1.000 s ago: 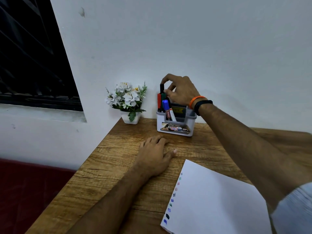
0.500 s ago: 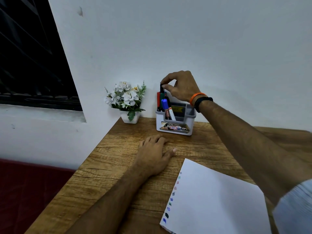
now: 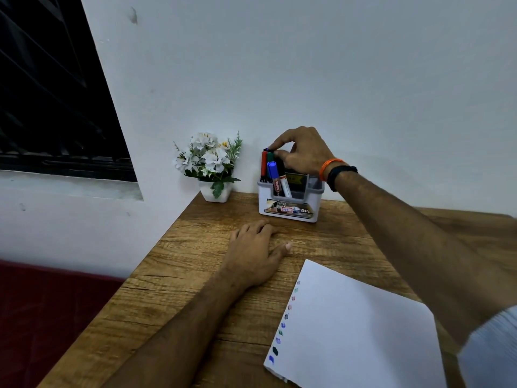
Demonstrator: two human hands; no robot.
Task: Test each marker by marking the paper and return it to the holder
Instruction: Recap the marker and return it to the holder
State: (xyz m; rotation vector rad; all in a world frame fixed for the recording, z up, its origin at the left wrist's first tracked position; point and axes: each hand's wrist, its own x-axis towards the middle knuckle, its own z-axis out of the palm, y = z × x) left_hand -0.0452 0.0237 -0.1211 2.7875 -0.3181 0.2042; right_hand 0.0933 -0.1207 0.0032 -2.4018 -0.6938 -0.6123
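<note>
right hand (image 3: pixel 303 152) reaches over the holder (image 3: pixel 289 201), thumb and forefinger pinching the top of a dark marker (image 3: pixel 268 150) at the holder's back-left corner. only a small dark-blue cap tip shows above the fingertips; the rest is hidden behind the green marker (image 3: pixel 270 159) and the hand, so its colour is hard to call. marker's long axis is near upright, body pointing down into the holder, grip closed on its upper end from above and from the holder's right side. whether it is being seated or lifted cannot be told from this frame; judged from the task, either a straight vertical move along that axis fits. red marker (image 3: pixel 263 165) stands just left of the green one, both upright in the same back-left slot. blue-capped marker (image 3: pixel 275 177) leans in the holder's front section, cap up, tilted left. left hand (image 3: pixel 256 256) lies flat on the worktop (image 3: pixel 195 275) in front of the holder, fingers relaxed, holding nothing, near but not touching it. paper (image 3: pixel 358 331) lies in front and right of the holder, well apart, with a column of small colour marks (image 3: pixel 285 320) down its left edge. right hand is clearly the nearer one to the markers. flower pot (image 3: pixel 214 191) sits left of the holder against the wall
</note>
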